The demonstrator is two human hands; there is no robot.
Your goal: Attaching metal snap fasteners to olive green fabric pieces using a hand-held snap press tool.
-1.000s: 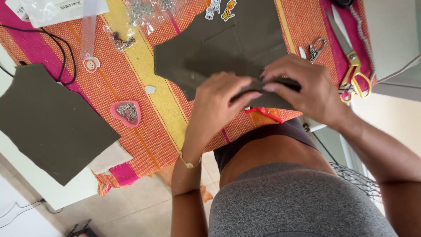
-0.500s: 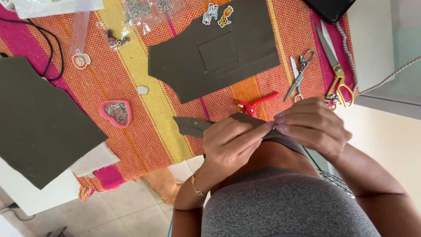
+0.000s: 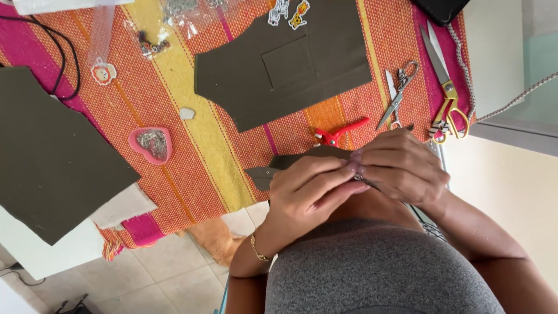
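My left hand [image 3: 311, 192] and my right hand [image 3: 398, 166] meet close to my body and pinch a narrow olive fabric strip [image 3: 273, 170] between their fingertips. A small metal ring shows where the fingers touch. The strip's free end sticks out to the left over the table's front edge. A large olive fabric piece with a sewn pocket [image 3: 285, 58] lies flat on the striped orange, yellow and pink cloth [image 3: 209, 145] beyond my hands. Red pliers [image 3: 337, 135] rest just above my fingers.
Small silver scissors [image 3: 398, 93] and gold-handled shears [image 3: 444, 87] lie at the right. A pink heart-shaped dish of pins [image 3: 151, 142] sits left of centre. Another olive fabric sheet [image 3: 46, 151] covers the left. A black cord [image 3: 64, 58], a round patch [image 3: 103, 72] and cartoon stickers [image 3: 289, 11] lie farther back.
My hands lifted the strip off the large fabric piece and drew it toward my body. The view has shifted, showing the pocket piece, pliers and scissors uncovered.
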